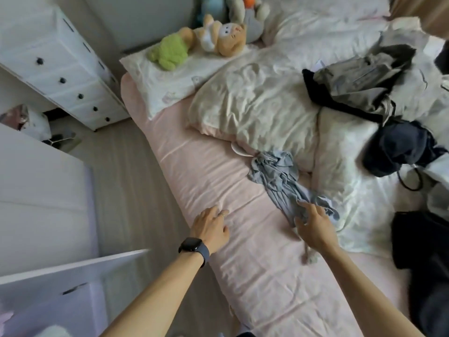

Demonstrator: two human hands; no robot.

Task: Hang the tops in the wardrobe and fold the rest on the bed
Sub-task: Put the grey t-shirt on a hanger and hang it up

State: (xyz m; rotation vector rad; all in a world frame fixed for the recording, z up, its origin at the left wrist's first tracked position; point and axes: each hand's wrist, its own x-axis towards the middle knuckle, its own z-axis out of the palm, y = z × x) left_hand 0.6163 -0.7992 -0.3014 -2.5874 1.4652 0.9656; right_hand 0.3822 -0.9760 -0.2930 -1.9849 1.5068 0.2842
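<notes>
Right hand [314,227] touches grey garment [277,173], near end; left hand [211,227] flat on sheet [194,171].

Grey-blue garment [279,176]: crumpled, strung out in a twisted strip on the bed [194,171], on its pink sheet. Grey-and-black clothes heap [359,76] far right. Navy garment [398,147] bunched just nearer. Black garment [418,239] at right edge.

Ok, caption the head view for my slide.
Right hand touches a crumpled grey garment on the pink bedsheet; left hand rests flat alongside.
</notes>
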